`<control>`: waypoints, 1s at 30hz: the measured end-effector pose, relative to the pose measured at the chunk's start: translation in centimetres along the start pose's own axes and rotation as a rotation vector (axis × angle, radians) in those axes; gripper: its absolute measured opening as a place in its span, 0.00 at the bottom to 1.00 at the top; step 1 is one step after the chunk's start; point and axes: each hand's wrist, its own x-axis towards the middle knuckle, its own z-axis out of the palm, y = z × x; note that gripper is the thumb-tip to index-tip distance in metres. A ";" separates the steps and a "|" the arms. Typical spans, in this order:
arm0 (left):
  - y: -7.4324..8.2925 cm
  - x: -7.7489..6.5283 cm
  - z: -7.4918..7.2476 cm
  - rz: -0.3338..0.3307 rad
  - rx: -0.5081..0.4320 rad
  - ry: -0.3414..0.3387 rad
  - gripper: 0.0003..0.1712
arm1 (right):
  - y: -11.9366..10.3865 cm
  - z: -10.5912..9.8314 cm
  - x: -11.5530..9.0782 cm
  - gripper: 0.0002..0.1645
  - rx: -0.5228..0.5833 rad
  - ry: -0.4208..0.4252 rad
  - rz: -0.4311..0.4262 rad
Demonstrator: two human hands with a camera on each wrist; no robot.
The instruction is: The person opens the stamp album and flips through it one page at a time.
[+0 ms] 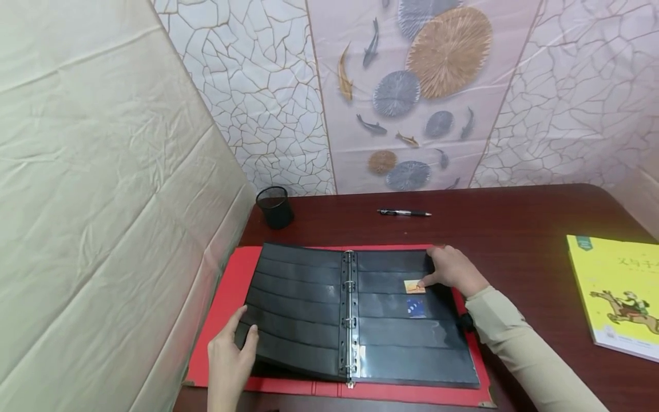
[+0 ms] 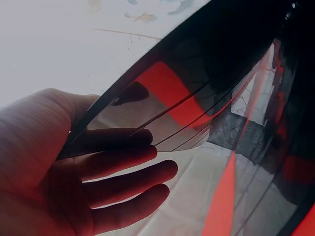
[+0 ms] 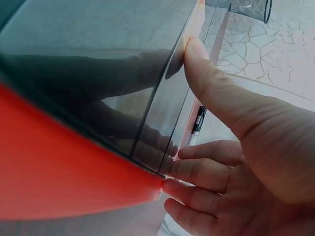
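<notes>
A red ring-bound stamp album [image 1: 218, 303] lies spread out, with black pocket pages on both sides of its metal rings [image 1: 350, 320]. At the left page's [image 1: 293, 309] outer edge, my left hand [image 1: 230, 349] holds that page between thumb and fingers; it bows upward in the left wrist view. Two small stamps sit in the right page [image 1: 396, 360]: an orange-and-white stamp [image 1: 413, 286] and below it a blue stamp [image 1: 416, 308]. My right hand [image 1: 455, 269] rests at that page's upper right corner, its thumb [image 3: 199, 64] on the orange stamp's edge, its fingers by the album's edge.
Behind the album, a black mesh pen cup [image 1: 276, 209] stands at the back left of the dark wooden table [image 1: 494, 223], and a pen [image 1: 404, 213] lies at the back middle. A yellow book [image 1: 618, 292] lies at the right. Cloth-covered walls border the left and back.
</notes>
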 end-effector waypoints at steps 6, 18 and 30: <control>-0.9 0.1 0.4 -0.038 -0.001 -0.024 0.24 | -0.2 0.1 -0.1 0.38 -0.078 -0.017 -0.049; -2.9 0.5 1.1 -0.144 0.069 -0.174 0.27 | 0.1 0.3 -0.5 0.30 -0.096 0.002 -0.106; -3.7 0.5 1.3 -0.168 0.132 -0.257 0.30 | -1.2 1.1 -1.3 0.33 -0.017 0.151 -0.010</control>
